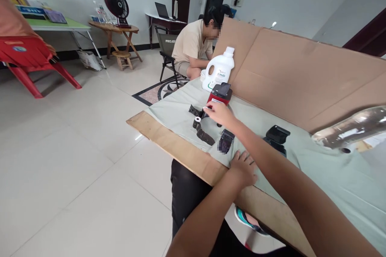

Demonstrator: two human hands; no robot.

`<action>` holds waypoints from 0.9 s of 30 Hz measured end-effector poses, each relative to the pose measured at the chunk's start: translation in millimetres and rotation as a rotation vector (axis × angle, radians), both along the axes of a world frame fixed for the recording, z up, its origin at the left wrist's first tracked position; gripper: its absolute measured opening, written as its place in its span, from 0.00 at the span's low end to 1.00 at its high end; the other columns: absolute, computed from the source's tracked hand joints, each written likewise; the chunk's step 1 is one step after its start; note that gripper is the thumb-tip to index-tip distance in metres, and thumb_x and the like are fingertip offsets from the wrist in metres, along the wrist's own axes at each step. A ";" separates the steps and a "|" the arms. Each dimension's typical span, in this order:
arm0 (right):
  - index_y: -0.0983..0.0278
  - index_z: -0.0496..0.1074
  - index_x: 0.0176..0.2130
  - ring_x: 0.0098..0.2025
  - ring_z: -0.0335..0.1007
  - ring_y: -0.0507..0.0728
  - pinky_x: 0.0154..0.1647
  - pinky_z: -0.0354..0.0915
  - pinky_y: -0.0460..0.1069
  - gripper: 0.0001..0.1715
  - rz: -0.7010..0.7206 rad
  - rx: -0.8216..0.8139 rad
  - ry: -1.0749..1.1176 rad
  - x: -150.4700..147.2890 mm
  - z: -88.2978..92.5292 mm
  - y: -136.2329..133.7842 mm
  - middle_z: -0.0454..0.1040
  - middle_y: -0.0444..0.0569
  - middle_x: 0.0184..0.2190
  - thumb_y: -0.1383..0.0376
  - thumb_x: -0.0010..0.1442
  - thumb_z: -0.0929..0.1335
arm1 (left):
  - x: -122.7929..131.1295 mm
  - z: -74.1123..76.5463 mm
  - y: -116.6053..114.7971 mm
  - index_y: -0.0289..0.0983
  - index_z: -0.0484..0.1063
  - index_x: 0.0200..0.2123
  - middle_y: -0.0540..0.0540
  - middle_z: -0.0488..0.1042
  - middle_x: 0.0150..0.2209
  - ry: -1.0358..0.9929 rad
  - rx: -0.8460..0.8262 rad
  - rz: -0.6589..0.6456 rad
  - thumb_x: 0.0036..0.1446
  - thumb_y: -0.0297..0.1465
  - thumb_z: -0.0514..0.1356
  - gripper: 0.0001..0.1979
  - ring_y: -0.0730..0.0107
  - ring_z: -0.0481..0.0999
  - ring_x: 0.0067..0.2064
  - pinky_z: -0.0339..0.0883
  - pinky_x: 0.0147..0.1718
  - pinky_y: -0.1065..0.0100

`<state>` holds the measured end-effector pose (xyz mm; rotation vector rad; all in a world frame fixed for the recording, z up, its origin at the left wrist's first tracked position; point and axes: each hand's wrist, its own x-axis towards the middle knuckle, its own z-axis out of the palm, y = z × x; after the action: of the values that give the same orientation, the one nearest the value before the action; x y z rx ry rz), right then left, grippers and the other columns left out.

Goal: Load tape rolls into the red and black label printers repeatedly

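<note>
Reaching forward, right hand [221,114] sits at the near foot of the red box-shaped plastic device [219,95], which has a black sloped top and a white label strip low on its front. Fingertips [208,109] curl at a small white bit by the red device's near-left corner; cannot tell if the grip closes on it or only touches. Red device stands upright on the bench [169,139], which has a pale green cloth cover and a bare brown board edge on the near side.

Small white paper roll on a black core [198,120] lies just near-left of the red device, apart from the fingers. Flat black plastic piece [194,110] is just left of the red device. Dark oblong part [206,137] lies nearer than the roll.

Left hand [243,168] is well nearer than the red device, palm down, fingers spread flat on the cloth at the bench edge, grip released, holding nothing. Black handheld unit [225,141], partly blurred, lies between left hand and red device. Squat black gadget [276,135] is near-right of the red device.

White plastic jug with white cap [219,70] stands just behind the red device. Tall brown cardboard sheet [301,76] rises behind-right. Clear plastic bottle [352,126] is far right, tilted and blurred. Person in beige shirt [193,46] sits on a black folding chair [165,54], well behind-left.
</note>
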<state>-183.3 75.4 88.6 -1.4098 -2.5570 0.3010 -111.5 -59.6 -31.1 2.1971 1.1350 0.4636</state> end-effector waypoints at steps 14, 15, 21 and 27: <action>0.60 0.71 0.45 0.37 0.72 0.60 0.38 0.64 0.52 0.12 -0.268 -0.025 0.008 69.2 -45.4 17.9 0.74 0.48 0.34 0.59 0.63 0.69 | -6.8 16.9 -0.4 0.35 0.55 0.72 0.42 0.45 0.75 0.176 -0.049 -0.074 0.68 0.41 0.50 0.33 0.55 0.38 0.77 0.29 0.74 0.48; 0.60 0.70 0.45 0.36 0.71 0.60 0.38 0.64 0.52 0.11 -0.280 -0.029 0.052 68.9 -47.9 17.6 0.74 0.47 0.34 0.59 0.62 0.68 | -7.2 17.0 -0.2 0.34 0.56 0.72 0.41 0.47 0.75 0.163 -0.051 -0.076 0.68 0.41 0.51 0.33 0.54 0.38 0.77 0.30 0.74 0.48; 0.62 0.63 0.46 0.41 0.70 0.58 0.45 0.65 0.52 0.22 -0.326 -0.018 0.420 73.8 -44.5 11.0 0.74 0.52 0.45 0.67 0.49 0.67 | -14.8 28.0 -2.4 0.34 0.69 0.62 0.37 0.65 0.68 0.035 -0.021 -0.002 0.68 0.39 0.52 0.25 0.51 0.56 0.72 0.44 0.73 0.49; 0.59 0.65 0.44 0.27 0.62 0.51 0.29 0.61 0.48 0.21 -0.215 -0.228 0.948 117.1 -17.0 -35.6 0.73 0.44 0.38 0.65 0.47 0.68 | -33.7 48.4 -8.3 0.38 0.67 0.64 0.37 0.80 0.51 -0.315 -0.055 0.392 0.67 0.40 0.53 0.25 0.48 0.80 0.50 0.72 0.51 0.53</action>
<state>-66.2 39.8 71.5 -1.1756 -1.6214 0.9698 -145.2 -68.0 17.2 1.7734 1.3794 0.8979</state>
